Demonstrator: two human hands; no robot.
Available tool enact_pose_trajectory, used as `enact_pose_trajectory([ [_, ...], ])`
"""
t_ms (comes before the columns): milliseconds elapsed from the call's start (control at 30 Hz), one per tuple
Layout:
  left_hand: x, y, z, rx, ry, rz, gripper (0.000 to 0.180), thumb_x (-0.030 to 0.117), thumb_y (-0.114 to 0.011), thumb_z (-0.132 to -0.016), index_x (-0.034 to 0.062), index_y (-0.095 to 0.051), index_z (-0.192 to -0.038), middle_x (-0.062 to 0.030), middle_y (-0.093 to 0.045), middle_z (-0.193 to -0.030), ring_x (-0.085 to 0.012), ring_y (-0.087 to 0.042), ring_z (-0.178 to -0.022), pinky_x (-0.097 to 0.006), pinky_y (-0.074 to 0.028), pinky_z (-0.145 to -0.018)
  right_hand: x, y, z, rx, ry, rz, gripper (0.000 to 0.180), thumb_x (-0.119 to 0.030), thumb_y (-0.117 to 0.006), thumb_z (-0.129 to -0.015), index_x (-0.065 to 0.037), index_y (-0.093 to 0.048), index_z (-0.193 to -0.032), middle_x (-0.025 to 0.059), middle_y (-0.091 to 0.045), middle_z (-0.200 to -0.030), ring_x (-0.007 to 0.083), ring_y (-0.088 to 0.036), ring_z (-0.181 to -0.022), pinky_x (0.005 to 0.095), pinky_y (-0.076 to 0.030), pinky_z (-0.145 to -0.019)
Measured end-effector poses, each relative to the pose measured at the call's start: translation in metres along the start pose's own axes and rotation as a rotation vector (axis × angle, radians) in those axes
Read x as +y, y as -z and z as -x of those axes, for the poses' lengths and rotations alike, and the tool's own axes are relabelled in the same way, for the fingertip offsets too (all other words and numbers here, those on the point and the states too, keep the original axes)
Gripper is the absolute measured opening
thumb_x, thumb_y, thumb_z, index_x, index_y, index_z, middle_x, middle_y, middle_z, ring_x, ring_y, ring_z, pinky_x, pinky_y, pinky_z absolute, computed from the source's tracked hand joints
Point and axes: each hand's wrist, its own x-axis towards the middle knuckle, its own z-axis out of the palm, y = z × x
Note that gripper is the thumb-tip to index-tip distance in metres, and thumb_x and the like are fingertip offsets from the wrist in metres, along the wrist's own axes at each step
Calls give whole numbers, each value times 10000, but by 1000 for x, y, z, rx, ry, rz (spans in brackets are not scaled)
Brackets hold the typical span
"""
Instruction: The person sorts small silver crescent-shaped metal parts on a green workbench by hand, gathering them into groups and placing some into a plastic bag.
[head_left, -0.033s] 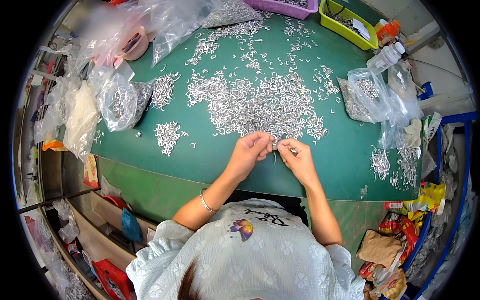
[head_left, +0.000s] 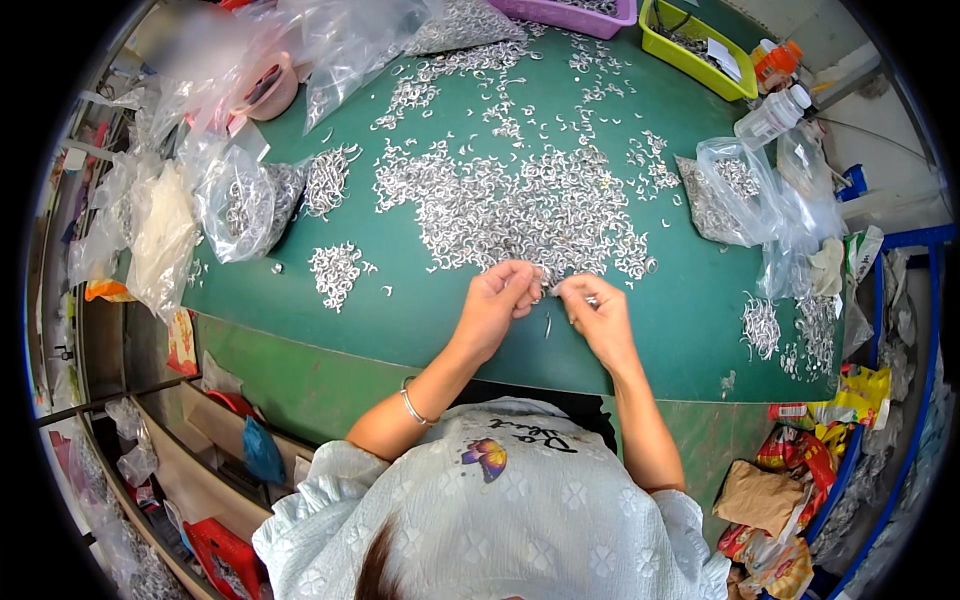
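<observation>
Centrally, left hand (head_left: 498, 300) and right hand (head_left: 592, 305) meet at frame middle over green table (head_left: 420, 320), fingertips pinched shut on small silver metal piece (head_left: 545, 292), just below big loose heap of silver hooks (head_left: 500, 205). Small sorted cluster (head_left: 335, 272) left of hands, another cluster (head_left: 762, 325) at right edge. Filled clear bag (head_left: 240, 205) upper left, second bag (head_left: 725, 190) upper right. Judging by heap size, bulk of pieces unhandled; only small part gathered.

White floral blouse (head_left: 520, 510) (butterfly print), ruffled sleeves, silver bangle (head_left: 411, 405)
</observation>
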Motion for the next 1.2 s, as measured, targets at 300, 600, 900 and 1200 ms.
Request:
enact_pose_trajectory([
  [300, 17, 25, 14, -119, 215, 554, 279, 194, -480, -918, 81, -424, -668, -25, -396, -686, -109, -338, -589, -214, -318, -472, -7, -8, -9, 13, 308, 534, 290, -156, -721, -819, -107, -681, -1102, 87, -600, -647, 186, -546, -495, 319, -444, -489],
  [600, 14, 24, 29, 64, 338, 423, 189, 174, -464, -947, 19, -539, -1025, -30, -462, -693, -77, -344, -520, -181, -283, -420, -5, -29, -24, 95, 457, 814, 141, -131, -679, -823, -76, -644, -949, 98, -646, -758, 242, -633, -574, 365, -470, -493],
  [900, 9, 13, 38, 122, -14, -375, 138, 105, -598, -911, 31, -623, -1025, -25, -542, -721, -82, -429, -515, -224, -353, -444, 3, 5, -28, -46, -63, -258, 128, -17, -580, -912, -22, -578, -1039, -33, -538, -768, 13, -416, -538, 180, -300, -459],
  [1200, -12, 6, 15, 126, -530, -1442, 151, 97, -695, -803, 81, -642, -944, -82, -611, -771, -265, -578, -559, -376, -441, -506, 8, 23, -24, -38, -182, -686, 222, -55, -440, -878, -21, -597, -1031, 104, -595, -833, 137, -491, -543, 221, -318, -388],
])
